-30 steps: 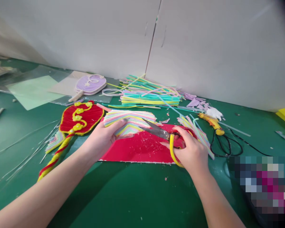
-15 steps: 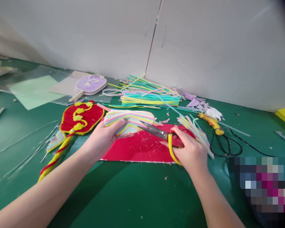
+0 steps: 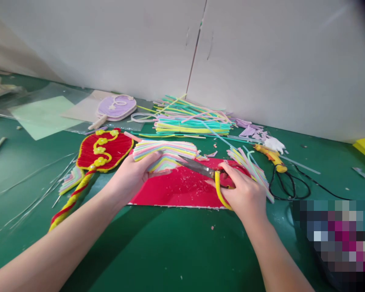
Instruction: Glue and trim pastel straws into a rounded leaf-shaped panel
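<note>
My left hand grips a panel of pastel pipe cleaners, laid side by side in a zigzag stripe, with the thumb on top. Scissors with red and yellow handles are in my right hand, fingers through the loops. Their blade tips point left and meet the panel's lower right edge; whether they touch it I cannot tell. Beneath both hands lies a red sheet strewn with small fluff scraps. A further fan of loose pastel pipe cleaners rests just beyond my right hand.
Left of my hands lies a red fan with yellow flowers; behind it, a purple fan and a pale green sheet. Bundled pipe cleaners sit at the back by the white wall. A yellow glue gun trails a black cord on the right.
</note>
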Available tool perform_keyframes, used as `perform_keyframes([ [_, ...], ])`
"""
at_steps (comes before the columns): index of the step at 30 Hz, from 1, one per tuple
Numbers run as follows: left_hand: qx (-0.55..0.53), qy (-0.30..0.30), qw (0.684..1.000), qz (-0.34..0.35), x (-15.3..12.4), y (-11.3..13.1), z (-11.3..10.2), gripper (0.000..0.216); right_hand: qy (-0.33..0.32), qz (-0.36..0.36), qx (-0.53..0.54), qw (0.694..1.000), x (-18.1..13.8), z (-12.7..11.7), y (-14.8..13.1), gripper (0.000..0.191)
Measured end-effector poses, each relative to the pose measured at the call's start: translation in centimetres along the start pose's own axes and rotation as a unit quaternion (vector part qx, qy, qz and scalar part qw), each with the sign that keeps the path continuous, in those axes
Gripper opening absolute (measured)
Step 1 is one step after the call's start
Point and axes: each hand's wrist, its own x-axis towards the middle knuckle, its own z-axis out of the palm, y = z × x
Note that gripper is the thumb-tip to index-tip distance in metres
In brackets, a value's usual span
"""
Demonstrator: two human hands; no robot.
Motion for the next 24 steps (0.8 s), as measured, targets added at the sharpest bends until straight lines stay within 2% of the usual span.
perform_keyframes([
  [7, -0.002, -0.006, 1.0, 0.001, 0.1, -0.1, -0.1, 0.025, 0.013, -0.007, -0.018, 1.0, 0.1, 0.0, -0.1, 0.03],
  [12, -0.014, -0.002, 1.0, -0.005, 0.2, -0.1, 0.0, 0.022, 0.017, -0.012, 0.012, 1.0, 0.1, 0.1, -0.3, 0.029],
  [14, -0.015, 0.005, 1.0, -0.006, 0.1, 0.0, 0.1, 0.022, 0.014, 0.021, 0.039, 0.999, 0.1, 0.2, -0.5, 0.029],
  [19, -0.033, 0.017, 0.999, 0.006, 0.1, -0.1, 0.4, 0.03, -0.023, 0.183, 0.155, 0.971, 0.2, 0.5, -0.2, 0.039],
  [21, -0.032, 0.013, 0.999, 0.011, 0.0, -0.2, 0.3, 0.033, -0.047, 0.195, 0.178, 0.964, 0.3, 0.4, 0.2, 0.043],
  [24, -0.029, 0.007, 0.999, 0.013, 0.0, -0.3, 0.2, 0.033, -0.07, 0.162, 0.177, 0.968, 0.5, -0.1, 0.7, 0.047],
])
